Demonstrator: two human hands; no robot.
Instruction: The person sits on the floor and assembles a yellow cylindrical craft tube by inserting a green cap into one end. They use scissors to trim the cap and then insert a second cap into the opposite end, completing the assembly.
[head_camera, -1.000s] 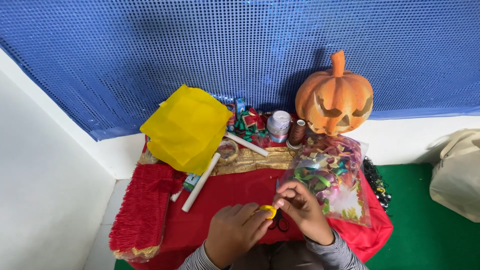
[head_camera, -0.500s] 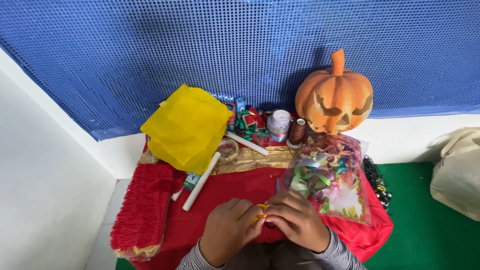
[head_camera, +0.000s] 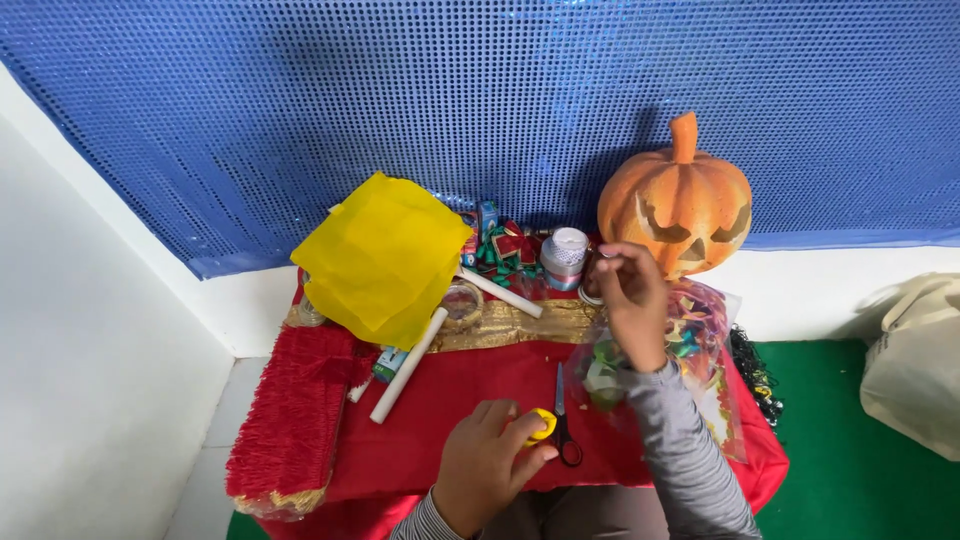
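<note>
Left hand (head_camera: 487, 462) fingers pinch yellow piece (head_camera: 541, 425) beside scissors (head_camera: 563, 425); right hand (head_camera: 632, 300) raised, fingers curled, contents unclear.

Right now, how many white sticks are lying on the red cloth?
2. One long white stick lies below the yellow paper; a second lies slanted beside the gold band. More may be hidden under the paper.

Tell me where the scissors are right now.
The scissors lie on the red cloth near its front edge, just right of the left hand holding a small yellow piece.
</note>
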